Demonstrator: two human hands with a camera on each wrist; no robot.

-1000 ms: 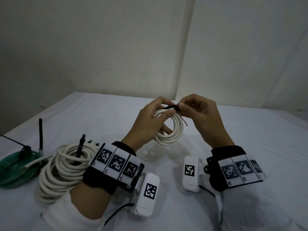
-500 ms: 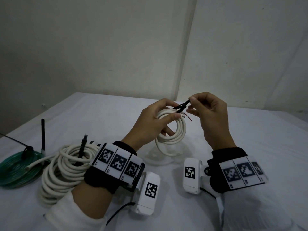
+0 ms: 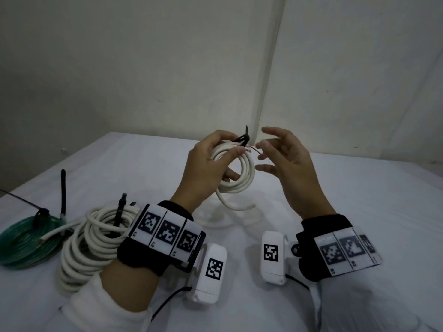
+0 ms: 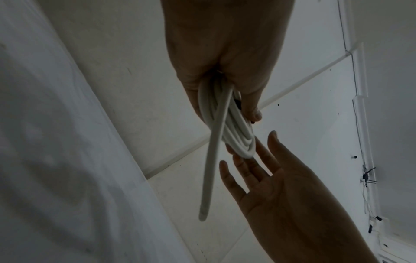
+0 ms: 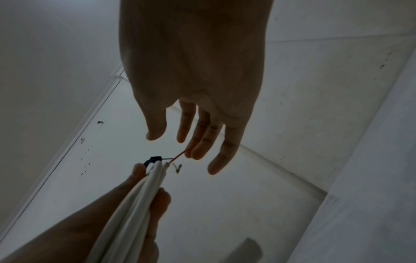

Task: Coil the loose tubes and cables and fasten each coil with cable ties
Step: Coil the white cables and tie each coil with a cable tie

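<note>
My left grip [image 3: 208, 164] clenched round the small white coil [image 3: 239, 173], black tie [image 3: 243, 139] on top; right grip [image 3: 285, 161] released just beside.

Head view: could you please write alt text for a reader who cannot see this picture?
A person's left hand holds a small white cable coil with a black cable tie around its top, above a white table; the right hand is open beside it. Two tied coils lie at left: a larger white coil and a green tube coil.

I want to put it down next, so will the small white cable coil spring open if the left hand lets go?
Probably not: a black cable tie already cinches the small white cable coil. Its free end sticks out stiffly, so may flop about. It looks light.
</note>
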